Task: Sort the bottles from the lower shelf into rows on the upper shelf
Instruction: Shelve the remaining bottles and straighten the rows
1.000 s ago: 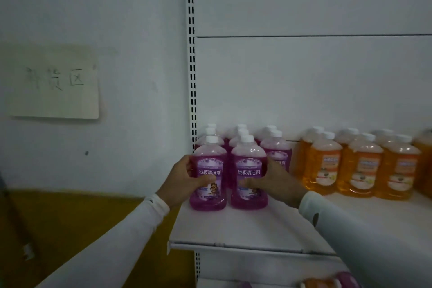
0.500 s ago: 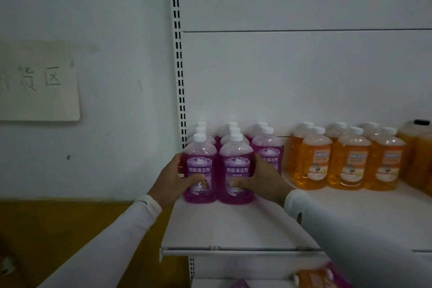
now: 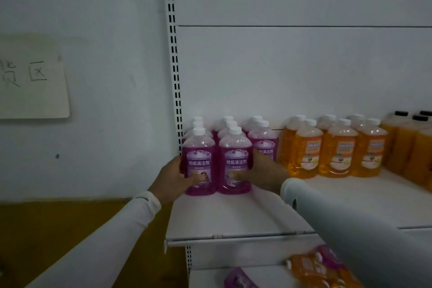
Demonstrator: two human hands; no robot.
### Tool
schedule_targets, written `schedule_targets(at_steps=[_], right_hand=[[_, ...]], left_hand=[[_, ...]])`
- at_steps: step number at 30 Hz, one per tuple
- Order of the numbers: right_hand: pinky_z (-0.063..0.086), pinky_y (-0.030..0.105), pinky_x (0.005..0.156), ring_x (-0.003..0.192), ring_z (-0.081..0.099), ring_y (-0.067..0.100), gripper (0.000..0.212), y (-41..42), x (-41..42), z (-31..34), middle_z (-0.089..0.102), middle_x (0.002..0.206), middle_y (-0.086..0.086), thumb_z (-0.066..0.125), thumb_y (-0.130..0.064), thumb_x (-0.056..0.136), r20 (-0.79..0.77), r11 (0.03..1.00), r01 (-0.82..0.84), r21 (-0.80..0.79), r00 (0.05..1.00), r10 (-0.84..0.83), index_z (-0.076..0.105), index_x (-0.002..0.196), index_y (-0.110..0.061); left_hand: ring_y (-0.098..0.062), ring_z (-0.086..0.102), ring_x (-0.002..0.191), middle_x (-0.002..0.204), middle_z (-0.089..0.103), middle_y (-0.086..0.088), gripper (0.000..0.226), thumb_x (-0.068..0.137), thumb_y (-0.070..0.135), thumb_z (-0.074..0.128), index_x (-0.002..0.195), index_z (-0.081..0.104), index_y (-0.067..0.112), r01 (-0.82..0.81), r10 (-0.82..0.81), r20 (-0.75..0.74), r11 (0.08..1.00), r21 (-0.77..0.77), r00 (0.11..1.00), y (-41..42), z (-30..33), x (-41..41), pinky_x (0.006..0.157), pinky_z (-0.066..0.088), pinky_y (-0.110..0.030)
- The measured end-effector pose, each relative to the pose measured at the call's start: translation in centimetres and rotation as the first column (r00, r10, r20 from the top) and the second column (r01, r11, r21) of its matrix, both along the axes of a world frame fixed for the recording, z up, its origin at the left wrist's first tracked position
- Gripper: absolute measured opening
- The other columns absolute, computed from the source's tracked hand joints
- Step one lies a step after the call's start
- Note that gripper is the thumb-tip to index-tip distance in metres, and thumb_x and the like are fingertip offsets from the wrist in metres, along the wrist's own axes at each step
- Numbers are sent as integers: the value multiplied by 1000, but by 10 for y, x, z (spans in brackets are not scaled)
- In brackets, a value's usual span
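On the upper shelf (image 3: 233, 215) purple bottles with white caps stand upright in rows at the left end. My left hand (image 3: 171, 179) grips the front left purple bottle (image 3: 199, 154) from its left side, thumb across the label. My right hand (image 3: 261, 174) grips the front purple bottle beside it (image 3: 236, 152) from the right, thumb on the label. Both bottles stand on the shelf, touching each other. Behind my right hand stands another purple row (image 3: 263, 138). Orange bottles (image 3: 336, 147) with white caps stand in rows to the right.
The slotted shelf upright (image 3: 174, 77) runs up just left of the purple bottles. Black-capped orange jugs (image 3: 406, 145) stand at the far right. On the lower shelf lie an orange bottle (image 3: 311, 269) and a purple bottle (image 3: 238, 279). A paper sign (image 3: 30, 77) hangs on the left wall.
The two front purple bottles have slid back against the rows behind them, with both hands still on them. The view has shifted a little to the right and down.
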State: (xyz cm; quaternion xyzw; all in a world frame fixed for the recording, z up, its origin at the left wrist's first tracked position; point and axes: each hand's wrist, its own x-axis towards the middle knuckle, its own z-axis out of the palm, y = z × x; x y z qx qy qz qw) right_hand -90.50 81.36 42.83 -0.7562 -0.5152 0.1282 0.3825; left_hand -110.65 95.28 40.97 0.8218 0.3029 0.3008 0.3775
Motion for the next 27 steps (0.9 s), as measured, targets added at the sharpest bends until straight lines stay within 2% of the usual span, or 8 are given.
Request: schedule_targets(at_steps=[3,5,9,13,15,19,23,27], right_hand=[[44,25,92,119,59,18,65,-16,-6,2,61,131,-4,78,-35,81,116,999,9,-50,993,-3,46,137,-24],[47,28,94,115,61,20,57,-32,-8,2,63,128,-1,76,-37,82,181,995,21,-96,983,-3,52,132,-22],[48,27,87,104,63,18,42,-68,-12,7,67,117,0,73,-37,85,232,994,16,-110,973,10,59,120,-18],[46,21,78,97,60,15,42,-113,-20,3,63,109,-3,69,-40,88,322,995,-46,-93,944,74,60,120,-15],[47,21,77,97,60,15,47,-137,-19,-5,62,111,-2,69,-45,87,342,993,-55,-101,935,87,59,123,-16],[49,32,91,102,59,18,48,-188,-12,-31,62,116,1,70,-45,86,343,987,-49,-152,934,100,61,123,-16],[47,27,93,108,58,14,43,-227,-11,-70,62,123,-1,66,-44,89,359,995,-65,-69,929,86,62,124,-18],[47,30,97,113,58,16,51,-251,-3,-114,59,129,-1,63,-47,90,300,965,-53,-258,945,132,56,132,-20]], left_hand=[[-15,60,94,103,63,2,47,76,36,79,111,55,16,-24,32,-168,998,52,985,-8,5,-13,83,50,-29],[-15,56,92,98,58,2,41,79,35,77,107,54,15,-24,44,-248,996,85,968,-24,7,-22,80,44,-25],[-16,55,93,97,55,3,35,81,33,75,105,57,15,-52,107,-234,972,229,966,-74,12,-33,82,44,-25],[-20,59,98,106,59,-2,47,80,36,75,114,59,10,17,57,-239,955,297,969,-130,5,-23,88,51,-35],[-18,60,96,106,58,0,47,80,36,76,116,59,11,69,4,-233,950,303,972,-163,-4,-11,85,51,-31],[-17,59,95,105,60,0,42,81,35,74,114,59,14,168,-69,-324,942,290,943,-216,-39,13,86,51,-33],[-19,57,100,111,58,-2,45,83,36,70,120,56,14,203,-83,-447,953,227,891,-250,-90,24,88,50,-33],[-23,60,98,108,61,-4,38,84,37,67,113,57,15,196,-88,-569,972,131,818,-264,-139,26,86,51,-34]])
